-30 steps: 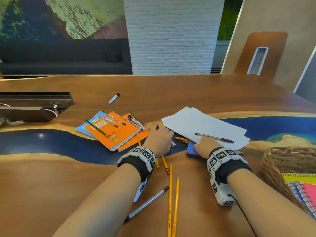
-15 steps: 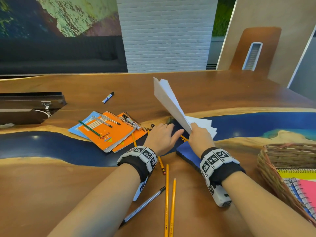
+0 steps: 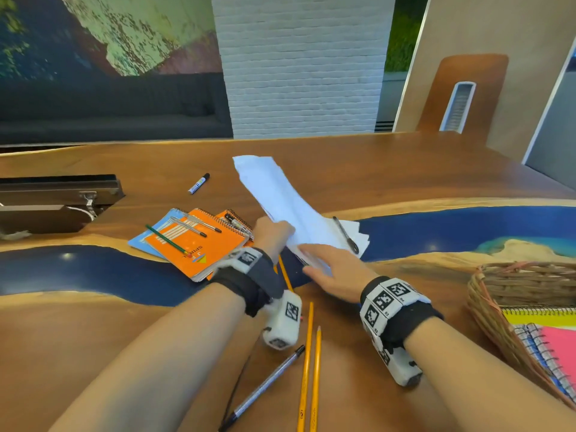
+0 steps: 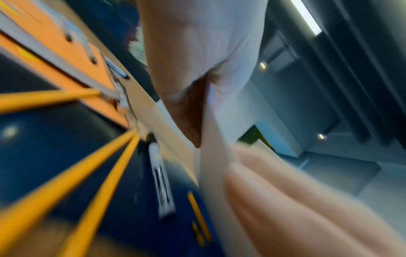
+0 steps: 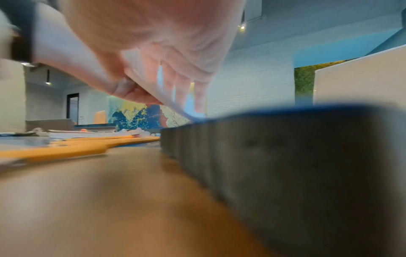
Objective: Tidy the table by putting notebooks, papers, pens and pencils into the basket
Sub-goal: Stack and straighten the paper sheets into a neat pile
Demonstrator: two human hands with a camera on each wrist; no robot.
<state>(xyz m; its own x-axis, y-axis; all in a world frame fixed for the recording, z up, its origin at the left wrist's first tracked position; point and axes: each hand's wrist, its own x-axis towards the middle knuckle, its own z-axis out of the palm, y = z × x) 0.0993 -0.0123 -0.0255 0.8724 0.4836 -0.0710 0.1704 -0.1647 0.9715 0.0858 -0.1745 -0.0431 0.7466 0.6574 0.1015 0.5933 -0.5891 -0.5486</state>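
Left hand (image 3: 274, 235) grips thin white paper sheets (image 3: 280, 198), bent and lifted off wooden table (image 3: 374, 169). Right hand (image 3: 333, 272) pinches their near edge. Woven wicker basket (image 3: 486, 294) stands right, apart.

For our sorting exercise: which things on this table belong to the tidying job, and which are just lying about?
Job: papers, held by both hands; orange notebooks; pens; pencils; marker; basket.

Lying about: dark tray; blue pad under the papers.
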